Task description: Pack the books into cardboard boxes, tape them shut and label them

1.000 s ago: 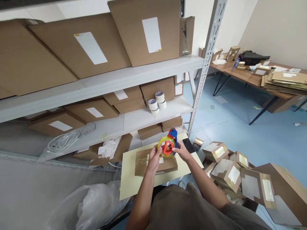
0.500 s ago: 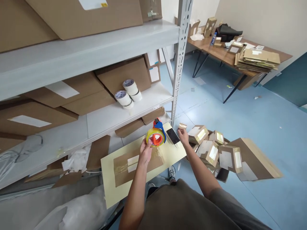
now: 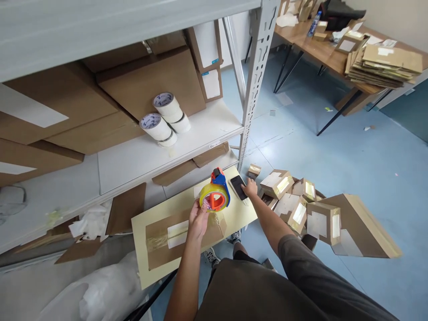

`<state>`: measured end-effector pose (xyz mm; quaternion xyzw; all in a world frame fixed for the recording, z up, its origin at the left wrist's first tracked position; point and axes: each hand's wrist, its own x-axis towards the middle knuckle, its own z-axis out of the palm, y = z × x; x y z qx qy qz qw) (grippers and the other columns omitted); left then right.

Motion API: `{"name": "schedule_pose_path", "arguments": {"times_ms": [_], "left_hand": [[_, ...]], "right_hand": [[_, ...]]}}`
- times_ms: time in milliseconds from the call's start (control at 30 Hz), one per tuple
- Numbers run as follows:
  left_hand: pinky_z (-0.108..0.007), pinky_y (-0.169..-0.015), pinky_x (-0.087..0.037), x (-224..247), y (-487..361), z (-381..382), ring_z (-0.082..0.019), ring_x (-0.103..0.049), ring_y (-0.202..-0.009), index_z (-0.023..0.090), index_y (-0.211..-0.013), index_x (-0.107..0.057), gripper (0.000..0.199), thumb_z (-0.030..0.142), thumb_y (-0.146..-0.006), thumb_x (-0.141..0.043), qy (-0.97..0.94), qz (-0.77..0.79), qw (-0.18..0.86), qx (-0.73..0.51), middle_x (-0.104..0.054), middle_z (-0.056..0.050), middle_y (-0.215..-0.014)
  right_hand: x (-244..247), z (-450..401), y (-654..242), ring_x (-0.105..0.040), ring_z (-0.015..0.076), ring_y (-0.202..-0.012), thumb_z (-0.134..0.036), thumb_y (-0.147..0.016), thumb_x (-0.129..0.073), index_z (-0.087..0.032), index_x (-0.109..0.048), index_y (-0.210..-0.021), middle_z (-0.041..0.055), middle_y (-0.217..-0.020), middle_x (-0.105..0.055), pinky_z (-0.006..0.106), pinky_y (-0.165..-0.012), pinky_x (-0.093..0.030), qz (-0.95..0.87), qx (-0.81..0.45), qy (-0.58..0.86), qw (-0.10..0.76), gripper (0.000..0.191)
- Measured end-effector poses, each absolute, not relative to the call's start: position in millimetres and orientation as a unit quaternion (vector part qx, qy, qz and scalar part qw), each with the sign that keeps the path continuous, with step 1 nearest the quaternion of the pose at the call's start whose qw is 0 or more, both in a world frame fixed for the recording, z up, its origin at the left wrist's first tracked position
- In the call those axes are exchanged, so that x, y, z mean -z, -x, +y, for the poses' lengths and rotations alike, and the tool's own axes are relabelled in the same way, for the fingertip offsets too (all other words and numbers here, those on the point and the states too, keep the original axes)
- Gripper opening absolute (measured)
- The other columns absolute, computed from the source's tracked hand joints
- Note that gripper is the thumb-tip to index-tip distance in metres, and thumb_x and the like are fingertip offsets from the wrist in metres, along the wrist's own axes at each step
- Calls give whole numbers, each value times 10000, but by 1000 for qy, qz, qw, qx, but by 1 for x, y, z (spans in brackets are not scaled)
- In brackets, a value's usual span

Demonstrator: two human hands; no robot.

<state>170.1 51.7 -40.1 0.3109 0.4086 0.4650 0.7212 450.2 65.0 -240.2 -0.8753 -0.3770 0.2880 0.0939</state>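
My left hand is closed around a tape dispenser, blue and orange with a roll of yellowish clear tape in it. The dispenser is held up above a taped cardboard box with a white label, which lies flat on a pale yellow tabletop. At the tabletop's right end my right hand reaches to the edge of a black phone. Its thumb side meets the phone's right edge and its fingers look apart, not wrapped around it.
A metal shelf with large cartons and white tape rolls stands at left. On the floor to the right lie several small boxes and a large carton. A brown table at the back carries flattened cardboard.
My right hand has moved left from beside the small box on the floor to the phone's edge. The tape dispenser stays in my left hand. The view has tilted down.
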Motion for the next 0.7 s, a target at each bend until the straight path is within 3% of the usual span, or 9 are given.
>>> {"name": "schedule_pose_path", "arguments": {"times_ms": [267,400,533,600,700], "left_hand": [[-375,-985,-578,41,-174,50,-232,-713,-1111,221,-1147,-725,452,428,-787,-904,-296,412,726,-464,-756,-95,-1202],[-361,-986,-568,38,-178,49,-222,-719,-1101,225,-1145,-715,469,435,-776,-912,-295,411,723,-471,-761,-81,-1176],[-354,-1003,-553,29,-179,44,-213,-721,-1096,222,-1163,-714,495,455,-773,-911,-300,396,720,-485,-765,-79,-1182],[-363,-1008,-549,23,-178,41,-223,-719,-1112,221,-1174,-717,503,475,-781,-900,-308,384,720,-490,-763,-85,-1206],[-360,-982,-554,12,-174,34,-230,-723,-1091,209,-1148,-729,481,484,-788,-891,-327,371,717,-491,-770,-88,-1186]], "right_hand": [[231,63,-441,-472,323,-1352,-365,-934,-653,-186,-524,-1470,171,-1471,-567,398,-1079,-397,-397,-286,863,122,579],[189,63,-432,-453,320,-1406,-380,-953,-578,-165,-577,-1406,178,-1449,-599,441,-1158,-371,-365,-271,842,289,501],[123,54,-407,-608,309,-1251,-615,-956,-529,-183,-666,-1273,159,-1295,-699,457,-1065,-480,-314,-392,684,530,553],[89,43,-388,-659,299,-1178,-713,-957,-484,-204,-687,-1254,132,-1215,-737,448,-1004,-525,-309,-505,548,591,623],[50,23,-358,-663,286,-1165,-707,-856,-695,-248,-712,-1237,79,-1187,-751,416,-1015,-527,-342,-554,432,624,596]]}}
